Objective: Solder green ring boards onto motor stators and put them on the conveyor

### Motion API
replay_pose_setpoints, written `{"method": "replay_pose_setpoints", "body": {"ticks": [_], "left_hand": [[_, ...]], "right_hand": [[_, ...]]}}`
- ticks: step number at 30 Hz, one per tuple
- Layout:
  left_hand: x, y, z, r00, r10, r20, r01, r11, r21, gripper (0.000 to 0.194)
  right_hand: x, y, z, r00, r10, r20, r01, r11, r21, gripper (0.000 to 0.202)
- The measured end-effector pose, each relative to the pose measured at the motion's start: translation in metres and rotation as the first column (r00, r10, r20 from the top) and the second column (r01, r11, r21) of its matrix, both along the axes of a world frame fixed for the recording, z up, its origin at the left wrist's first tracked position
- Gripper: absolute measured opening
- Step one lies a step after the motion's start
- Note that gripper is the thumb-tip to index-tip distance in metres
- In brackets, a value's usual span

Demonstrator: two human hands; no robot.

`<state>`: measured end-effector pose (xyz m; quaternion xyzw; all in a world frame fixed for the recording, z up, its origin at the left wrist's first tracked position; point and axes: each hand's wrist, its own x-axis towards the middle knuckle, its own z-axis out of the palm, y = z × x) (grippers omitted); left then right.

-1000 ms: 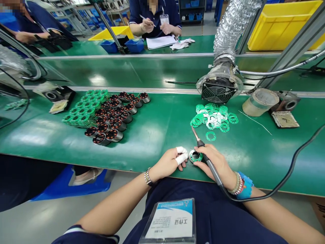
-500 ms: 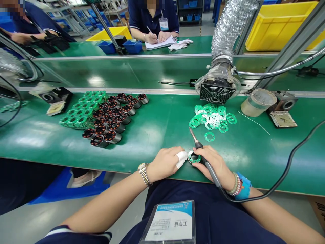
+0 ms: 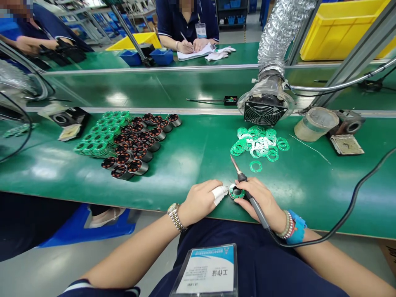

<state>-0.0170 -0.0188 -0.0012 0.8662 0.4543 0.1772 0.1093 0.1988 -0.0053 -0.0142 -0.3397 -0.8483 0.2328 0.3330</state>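
Note:
My right hand (image 3: 267, 202) is closed around a soldering iron (image 3: 257, 207), its metal tip pointing up and away from me. Thumb and fingertips of that same hand also touch the right side of a small round motor part with a green ring-shaped circuit board (image 3: 232, 193) on top. From the left, my left hand (image 3: 202, 197) meets the part with its fingers pinched together; a white wrap covers a finger. Fine wires stick up by the board, but what the pinch holds is hidden. A single green ring board (image 3: 255, 166) lies just beyond.
A pile of ring boards (image 3: 261, 142) lies beneath a fan-fitted exhaust duct (image 3: 265, 113). Wound motor stators (image 3: 137, 166) stand in rows at left beside stacked green boards (image 3: 94, 147). A soldering-iron stand (image 3: 346, 128) and cup (image 3: 315, 125) are at right. Across the bench a person (image 3: 187, 24) writes.
Only slight movement shows: my left fingers shift a little at the part's edge. The soldering iron and right hand stay in place. The view moves very slightly.

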Motion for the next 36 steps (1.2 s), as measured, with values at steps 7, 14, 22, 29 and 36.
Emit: {"method": "replay_pose_setpoints", "body": {"ticks": [7,14,22,29,36], "left_hand": [[0.015,0.005,0.006,0.997,0.060,-0.046,-0.066,0.986,-0.153,0.020],[0.022,0.013,0.010,0.661,0.652,0.372,0.245,0.281,-0.928,0.020],[0.014,0.016,-0.004,0.596,0.677,0.432,0.262,0.345,-0.901,0.031],[0.021,0.015,-0.003,0.692,0.540,0.479,0.132,0.557,-0.820,0.023],[0.015,0.023,0.001,0.767,0.323,0.554,0.201,0.700,-0.686,0.012]], "right_hand": [[-0.001,-0.002,0.000,1.000,-0.002,0.010,0.002,1.000,0.004,0.024],[-0.001,-0.001,0.000,1.000,-0.003,0.012,0.003,1.000,0.011,0.021],[-0.001,-0.001,-0.001,1.000,0.004,0.007,-0.004,1.000,0.022,0.021],[-0.001,-0.001,-0.001,1.000,0.008,0.014,-0.008,1.000,0.026,0.022],[0.000,0.000,0.000,1.000,0.021,0.010,-0.021,1.000,0.021,0.022]]}}
